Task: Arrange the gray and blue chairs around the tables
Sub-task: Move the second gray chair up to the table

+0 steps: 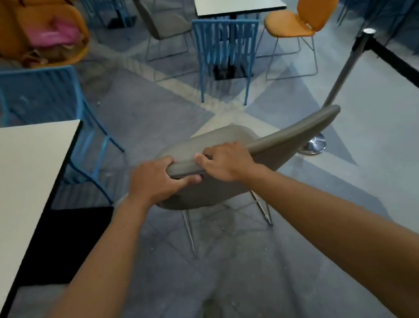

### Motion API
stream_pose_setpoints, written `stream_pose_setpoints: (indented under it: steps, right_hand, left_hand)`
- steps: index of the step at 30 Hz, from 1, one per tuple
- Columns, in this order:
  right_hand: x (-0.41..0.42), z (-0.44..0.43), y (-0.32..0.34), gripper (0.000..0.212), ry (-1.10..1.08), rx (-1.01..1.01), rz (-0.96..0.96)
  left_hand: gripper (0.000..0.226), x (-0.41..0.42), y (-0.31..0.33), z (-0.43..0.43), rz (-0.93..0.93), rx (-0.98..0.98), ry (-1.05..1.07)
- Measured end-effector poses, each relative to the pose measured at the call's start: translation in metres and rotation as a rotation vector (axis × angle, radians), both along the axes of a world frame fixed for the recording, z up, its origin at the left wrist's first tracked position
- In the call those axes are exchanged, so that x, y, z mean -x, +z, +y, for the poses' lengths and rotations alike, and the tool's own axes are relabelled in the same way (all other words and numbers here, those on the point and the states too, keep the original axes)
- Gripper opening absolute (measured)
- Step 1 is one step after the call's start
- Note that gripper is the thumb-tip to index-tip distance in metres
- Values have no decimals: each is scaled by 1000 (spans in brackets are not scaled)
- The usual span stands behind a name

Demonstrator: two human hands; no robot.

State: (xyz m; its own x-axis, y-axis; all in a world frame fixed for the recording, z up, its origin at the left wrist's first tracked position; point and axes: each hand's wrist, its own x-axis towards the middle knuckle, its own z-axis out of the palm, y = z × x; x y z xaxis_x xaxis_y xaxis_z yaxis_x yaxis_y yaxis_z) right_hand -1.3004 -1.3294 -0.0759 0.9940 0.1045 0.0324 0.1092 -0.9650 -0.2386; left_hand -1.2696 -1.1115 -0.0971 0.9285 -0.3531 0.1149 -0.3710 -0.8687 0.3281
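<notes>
- Gray chair (pixel 227 142) gripped at the backrest top edge by left hand (pixel 154 182) and right hand (pixel 225 161), fingers clenched on it.
- Chair located just right of near bench (pixel 15 181) corner.
- Blue chair (pixel 43 97) tucked at bench's far edge.
- Open floor (pixel 356 171) to the right, bounded by stanchion (pixel 343 76).

Both bare forearms reach forward, nearly straight. The left hand (pixel 154 182) and right hand (pixel 225 162) sit close together, knuckles up, fingers curled tight over the curved top edge of the gray padded chair back (pixel 290 136).
</notes>
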Motion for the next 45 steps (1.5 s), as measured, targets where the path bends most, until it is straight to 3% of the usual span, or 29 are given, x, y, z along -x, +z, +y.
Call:
stream_pose_setpoints:
  steps: [11, 22, 32, 40, 45]
  right_hand:
    - [26, -11, -4, 64, 79, 32, -51]
    - [106, -30, -14, 61, 109, 42, -150]
    - [179, -67, -10, 58, 262, 24, -175]
    - [222, -120, -6, 50, 457, 25, -198]
    - [247, -150, -4, 42, 541, -86, -227]
  left_hand:
    - [89, 43, 2, -8, 13, 17, 113]
    - [90, 155, -12, -32, -166, 13, 241]
    - [90, 262, -20, -79, -336, -35, 426]
    - [88, 341, -15, -146, -352, -74, 625]
    - [91, 376, -17, -183, -264, -121, 705]
